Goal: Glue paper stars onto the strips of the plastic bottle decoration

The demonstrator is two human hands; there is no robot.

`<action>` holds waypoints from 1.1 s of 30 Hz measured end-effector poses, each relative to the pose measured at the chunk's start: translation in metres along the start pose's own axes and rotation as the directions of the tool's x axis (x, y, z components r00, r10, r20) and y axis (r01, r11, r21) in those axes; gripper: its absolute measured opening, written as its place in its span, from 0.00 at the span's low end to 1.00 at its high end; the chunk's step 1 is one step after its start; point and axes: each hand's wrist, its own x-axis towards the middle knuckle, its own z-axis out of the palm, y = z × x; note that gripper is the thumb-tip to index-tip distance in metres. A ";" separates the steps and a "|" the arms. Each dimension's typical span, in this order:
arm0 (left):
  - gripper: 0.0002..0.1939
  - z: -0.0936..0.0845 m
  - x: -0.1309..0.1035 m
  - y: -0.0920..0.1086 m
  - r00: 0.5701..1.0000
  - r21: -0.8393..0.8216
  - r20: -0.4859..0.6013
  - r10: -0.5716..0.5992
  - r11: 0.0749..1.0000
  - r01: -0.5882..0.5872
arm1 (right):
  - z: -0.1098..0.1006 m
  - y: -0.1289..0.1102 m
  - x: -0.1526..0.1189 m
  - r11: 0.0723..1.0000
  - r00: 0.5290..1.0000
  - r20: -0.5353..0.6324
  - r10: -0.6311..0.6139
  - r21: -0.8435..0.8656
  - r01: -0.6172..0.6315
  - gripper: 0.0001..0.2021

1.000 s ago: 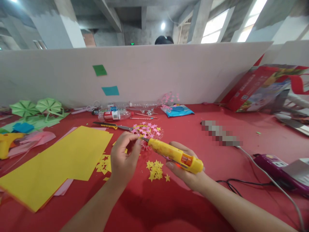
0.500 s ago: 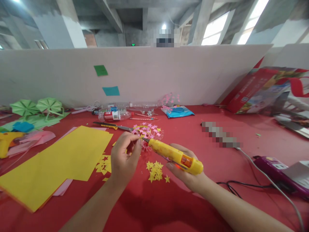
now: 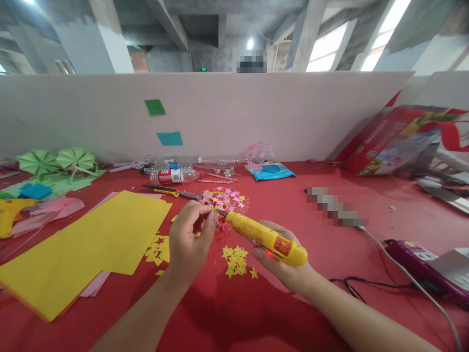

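Note:
My right hand (image 3: 280,249) is wrapped round a yellow hot glue gun (image 3: 266,234), its nozzle pointing left. Thumb and forefinger of my left hand (image 3: 192,234) pinch a small yellow paper star (image 3: 217,208) right at the nozzle tip; the fingers cover most of it. Just beyond lies a clear plastic piece decorated with pink stars (image 3: 223,195) and a few yellow ones. A loose heap of yellow stars (image 3: 235,260) rests on the red table between my forearms. Yellow paper scraps with star-shaped holes (image 3: 157,249) lie left of my left hand.
Yellow paper sheets (image 3: 88,244) cover the left side. Scissors (image 3: 172,190), a plastic bottle (image 3: 174,175) and a blue packet (image 3: 270,170) lie toward the white partition (image 3: 227,112). On the right are a power cord (image 3: 403,261) and a purple device (image 3: 421,269). Another yellow glue gun (image 3: 12,212) sits far left.
Hands, star and glue gun hold nearly the same place. The whole view has shifted very slightly.

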 end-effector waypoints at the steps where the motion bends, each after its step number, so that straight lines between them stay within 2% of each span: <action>1: 0.05 0.000 0.000 0.000 1.000 0.001 -0.001 0.005 1.000 -0.005 | 0.000 0.000 0.000 1.000 1.000 0.000 0.000 0.000 0.000 0.13; 13: 0.05 0.000 0.001 -0.002 0.998 0.028 -0.024 0.064 0.998 -0.064 | 0.001 0.001 0.000 1.000 1.000 0.001 -0.009 -0.027 0.009 0.13; 19: 0.04 -0.002 0.003 -0.004 0.962 0.154 -0.015 0.273 0.951 -0.268 | -0.002 0.001 -0.001 0.986 0.997 -0.001 -0.082 -0.143 0.082 0.14; 21: 0.06 -0.004 0.003 -0.004 0.952 0.148 -0.006 0.305 0.942 -0.301 | -0.003 0.003 -0.001 0.969 0.990 -0.029 -0.140 -0.211 0.131 0.13; 23: 0.06 -0.005 0.001 -0.003 0.958 0.098 0.003 0.288 0.953 -0.287 | -0.006 0.007 0.001 0.956 0.976 -0.123 -0.182 -0.256 0.147 0.09; 26: 0.06 -0.004 -0.005 0.002 0.980 -0.038 0.056 0.190 0.981 -0.188 | -0.015 0.016 0.006 0.957 0.946 -0.300 -0.123 -0.288 0.033 0.06; 28: 0.06 -0.001 -0.011 0.006 0.984 -0.153 0.151 0.089 0.986 -0.066 | -0.024 0.025 0.011 0.918 0.939 -0.342 0.034 -0.362 -0.165 0.07; 29: 0.07 0.002 -0.015 0.009 0.975 -0.211 0.219 0.031 0.977 0.016 | -0.029 0.031 0.014 0.858 0.935 -0.328 0.134 -0.433 -0.275 0.07; 31: 0.07 0.008 -0.021 0.013 0.918 -0.316 0.385 -0.092 0.922 0.225 | -0.040 0.043 0.018 0.685 0.919 -0.230 0.319 -0.614 -0.392 0.05; 33: 0.07 0.015 -0.026 0.016 0.813 -0.355 0.539 -0.221 0.816 0.457 | -0.047 0.057 0.020 0.653 0.914 -0.140 0.381 -0.659 -0.373 0.06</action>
